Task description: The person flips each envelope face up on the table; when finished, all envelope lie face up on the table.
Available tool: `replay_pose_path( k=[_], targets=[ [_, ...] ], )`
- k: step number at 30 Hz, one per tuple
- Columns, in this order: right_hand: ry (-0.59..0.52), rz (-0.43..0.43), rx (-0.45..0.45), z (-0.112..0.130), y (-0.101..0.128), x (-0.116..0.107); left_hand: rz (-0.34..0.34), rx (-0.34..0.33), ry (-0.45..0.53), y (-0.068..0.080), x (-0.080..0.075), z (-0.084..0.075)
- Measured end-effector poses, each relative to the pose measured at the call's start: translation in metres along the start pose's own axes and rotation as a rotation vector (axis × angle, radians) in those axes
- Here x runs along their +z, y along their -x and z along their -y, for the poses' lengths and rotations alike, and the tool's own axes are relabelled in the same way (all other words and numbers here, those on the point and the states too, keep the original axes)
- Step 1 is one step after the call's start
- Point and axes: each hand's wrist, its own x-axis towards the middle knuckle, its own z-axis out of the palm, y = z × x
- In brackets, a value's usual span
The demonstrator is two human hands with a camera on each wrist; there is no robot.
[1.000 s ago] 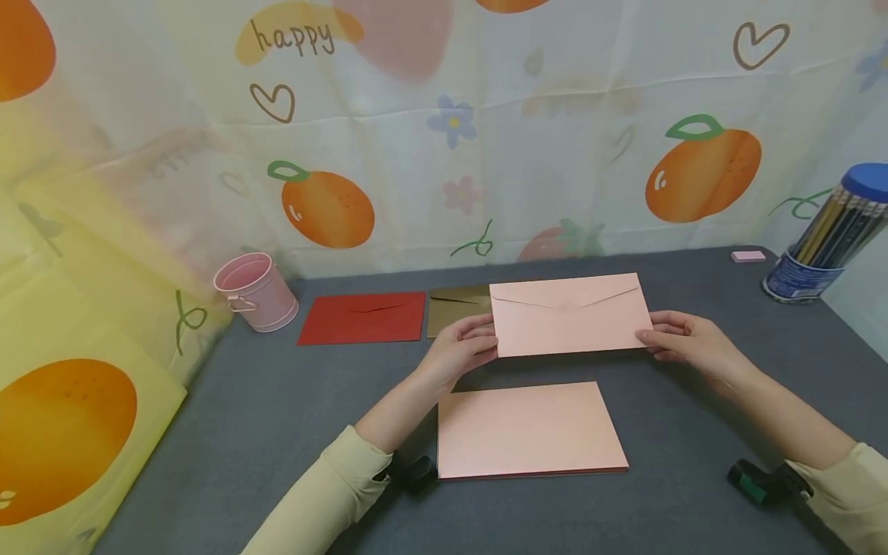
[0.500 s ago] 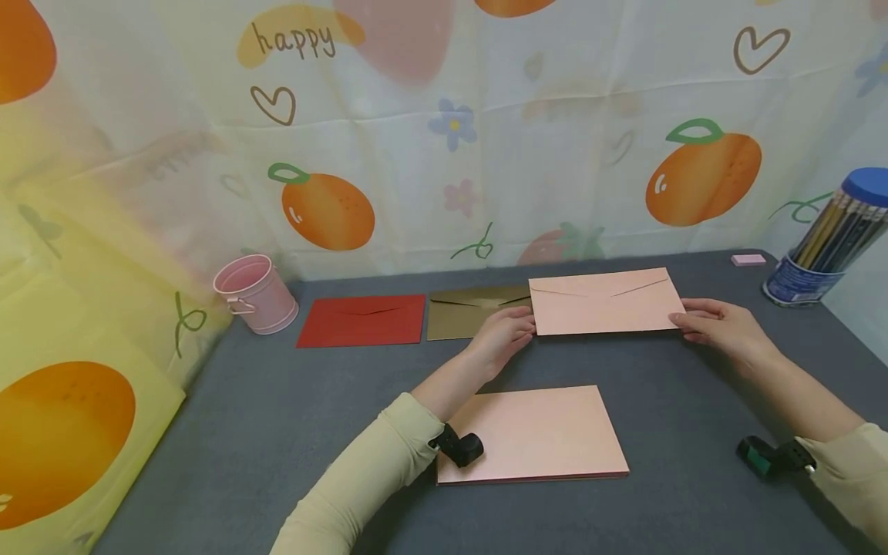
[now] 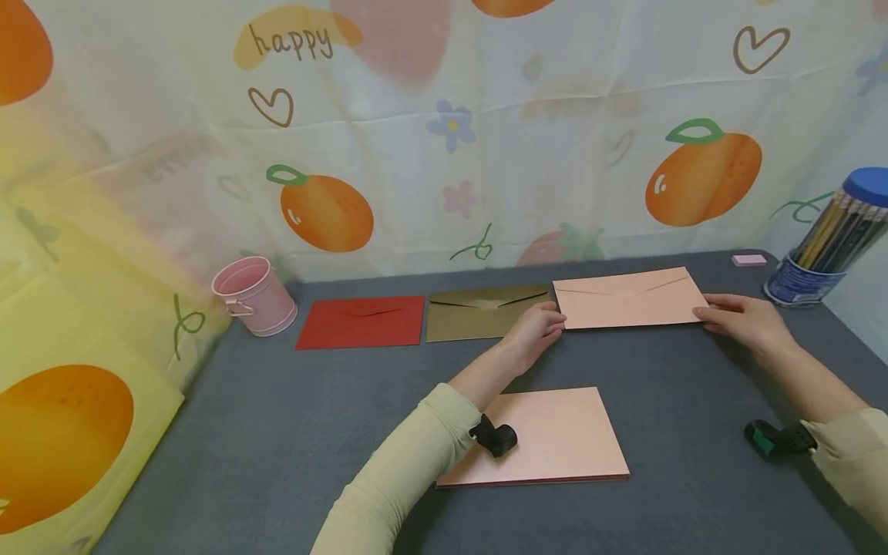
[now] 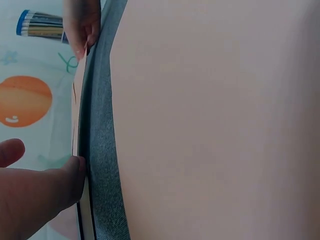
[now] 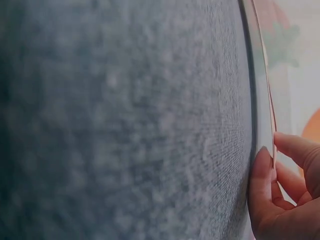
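Observation:
A pale pink envelope, flap side up, lies at the back right in the head view, low over the table beside the olive-gold envelope. My right hand pinches its right edge; in the right wrist view the thumb is on one side and a finger on the other. At the lower left corner is my left hand, fingers extended and touching the edge. The left wrist view shows the left hand with its digits apart. Below my left forearm lies a stack of pink envelopes.
A red envelope lies left of the olive-gold one. Farther left stands a small pink bucket. A blue-lidded holder full of pencils and a pink eraser are at the back right. A fruit-print cloth hangs behind the table.
The pink envelope has moved right and back, lower toward the table, uncovering the olive-gold envelope. Both hands moved with it. The left fingers have loosened from gripping to touching its edge.

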Motion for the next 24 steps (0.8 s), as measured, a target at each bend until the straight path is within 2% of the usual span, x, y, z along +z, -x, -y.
replay_pose_path(
  k=[8,17,24],
  targets=[
    [0.091,-0.035,0.009,-0.0016,-0.0033,-0.0036,0.041,0.018,0.067,-0.0042,0.0023,0.0038],
    [0.118,-0.041,0.031,0.0011,0.0004,-0.0028,0.047,0.023,0.158,-0.0002,0.001,0.0072],
    [0.158,-0.016,0.01,0.0069,0.0044,-0.0042,0.051,0.042,0.136,0.0037,-0.0021,0.0075]
  ],
)
